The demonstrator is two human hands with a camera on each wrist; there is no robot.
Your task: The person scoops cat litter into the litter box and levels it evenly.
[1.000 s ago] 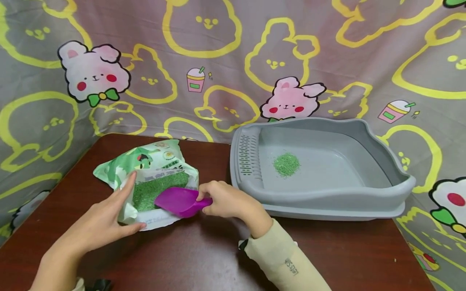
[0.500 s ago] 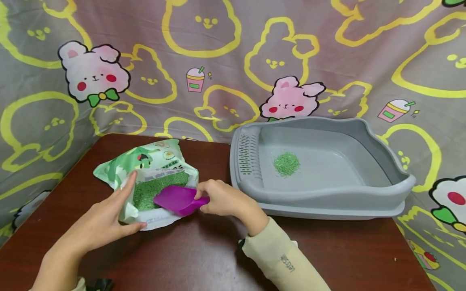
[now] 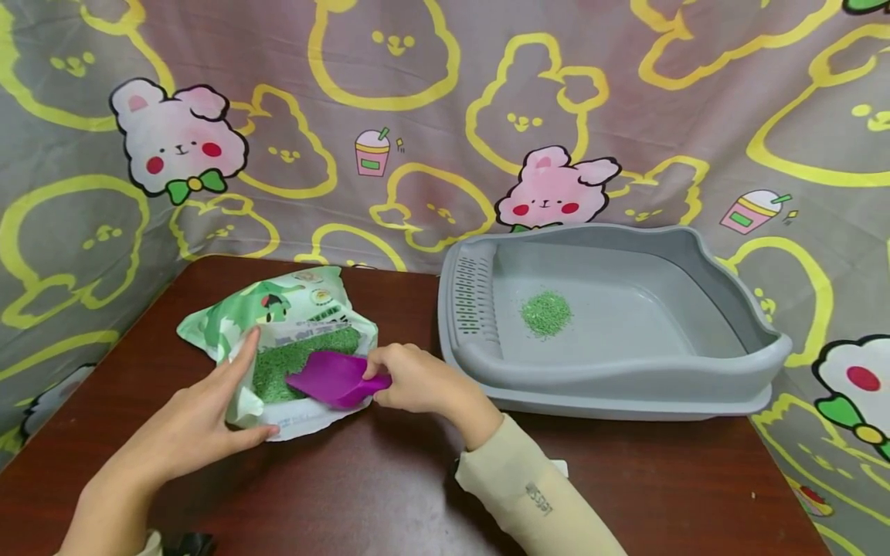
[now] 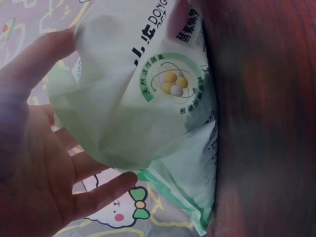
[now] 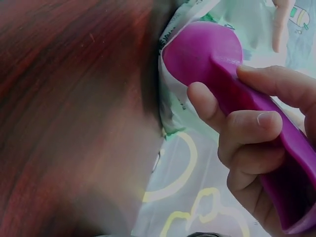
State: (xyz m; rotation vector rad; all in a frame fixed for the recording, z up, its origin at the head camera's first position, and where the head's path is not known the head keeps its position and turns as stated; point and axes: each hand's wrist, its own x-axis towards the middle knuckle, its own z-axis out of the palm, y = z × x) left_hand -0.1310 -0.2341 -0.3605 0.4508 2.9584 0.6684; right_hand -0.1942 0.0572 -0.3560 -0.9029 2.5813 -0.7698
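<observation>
A green and white bag of cat litter (image 3: 278, 293) lies on the table with its mouth turned toward me, showing green litter (image 3: 278, 363) inside. My left hand (image 3: 191, 425) spreads along the bag's left side, thumb at the lower lip and a finger up by the opening. In the left wrist view, those fingers reach along the bag's printed side. My right hand (image 3: 417, 382) grips a purple scoop (image 3: 330, 378) by its handle, fingers wrapped round it in the right wrist view. The scoop's blade sits in the bag's mouth, its tip at the litter.
To the right stands a grey litter box (image 3: 612, 378) with a slotted step on its left side. A small heap of green litter (image 3: 547, 313) lies on its floor. Behind the brown table (image 3: 417, 494) hangs a patterned cloth (image 3: 431, 93).
My right hand and the scoop have moved slightly left and up, a little farther over the litter in the bag. My left hand, the bag and the litter box stay put.
</observation>
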